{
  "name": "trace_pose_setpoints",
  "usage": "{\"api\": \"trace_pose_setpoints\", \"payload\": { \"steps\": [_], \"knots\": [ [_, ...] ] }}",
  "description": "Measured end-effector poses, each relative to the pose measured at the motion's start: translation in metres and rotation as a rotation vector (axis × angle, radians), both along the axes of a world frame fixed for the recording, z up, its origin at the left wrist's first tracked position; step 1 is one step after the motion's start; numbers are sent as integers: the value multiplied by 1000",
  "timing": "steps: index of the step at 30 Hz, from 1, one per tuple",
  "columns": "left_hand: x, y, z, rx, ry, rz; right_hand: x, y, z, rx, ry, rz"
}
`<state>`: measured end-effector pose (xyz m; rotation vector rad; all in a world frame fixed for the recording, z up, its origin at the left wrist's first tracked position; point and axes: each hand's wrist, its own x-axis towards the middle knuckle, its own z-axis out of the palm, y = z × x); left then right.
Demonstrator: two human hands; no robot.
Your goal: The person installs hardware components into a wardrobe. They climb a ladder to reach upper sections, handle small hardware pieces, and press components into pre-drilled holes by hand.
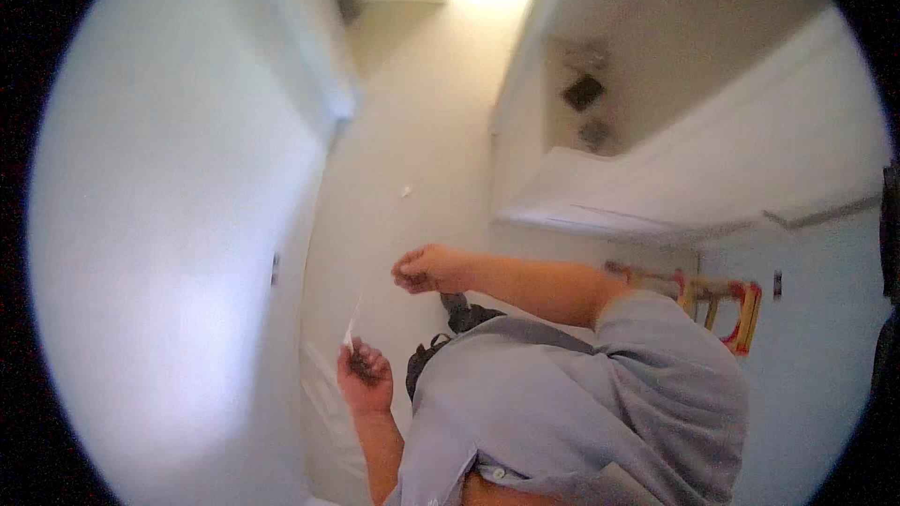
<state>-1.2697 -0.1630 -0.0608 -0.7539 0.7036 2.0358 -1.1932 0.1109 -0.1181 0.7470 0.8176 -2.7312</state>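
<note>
At the lower left, my left hand [367,377] is raised with its fingers curled in. A thin, pale strip [351,328] sticks up from between the fingers; blur hides what exactly it is. My right hand [427,269] is held across in front of my body, to the right of the left hand and farther out. Its fingers are bent into a loose fist, and whatever may be in them is hidden. The two hands are apart, and neither touches a wall.
A pale wall [169,253] rises close on my left, with a small dark outlet-like opening [275,270]. On the right, a ledge [609,192] borders a recess holding dark items [583,94]. A red-and-yellow ladder [745,319] stands behind my right arm. A small white scrap [406,191] lies on the floor.
</note>
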Motion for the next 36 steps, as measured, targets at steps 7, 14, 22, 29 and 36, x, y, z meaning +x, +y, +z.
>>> {"api": "trace_pose_setpoints", "payload": {
  "steps": [7, 14, 22, 29, 36],
  "knots": [
    [-24, 150, -28, 82, -83, -392, 78, 110, -70, 206, -245, -131],
    [-124, 264, -39, 90, -97, -660, 64, 165, -127, 199, -408, -547],
    [-228, 376, -13, 197, -87, -969, 56, 253, -92, 372, -569, -945],
    [-274, 484, 13, 57, -45, -942, 60, 374, -63, 331, -624, -1474],
    [-275, 610, 14, 101, 0, -972, 119, 537, -101, 1161, -1500, -797]
  ]
}}
